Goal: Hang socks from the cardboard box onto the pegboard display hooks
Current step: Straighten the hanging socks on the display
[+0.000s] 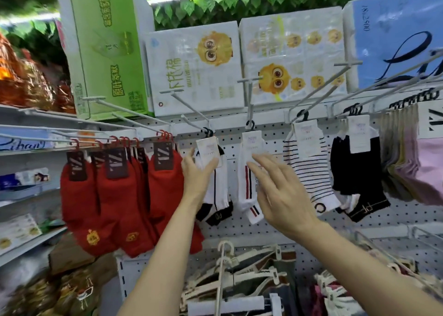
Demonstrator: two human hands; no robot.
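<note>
At the pegboard (275, 222), left hand (195, 179) touching white socks (217, 186) — right hand (280, 196) spread.

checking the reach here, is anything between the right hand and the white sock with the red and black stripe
Nothing visible. The right hand hovers open just in front of the white striped sock hanging on its hook; the left hand touches the neighbouring sock's tag.

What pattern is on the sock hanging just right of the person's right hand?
The striped sock is white with thin black horizontal stripes, best seen in the head view.
</note>
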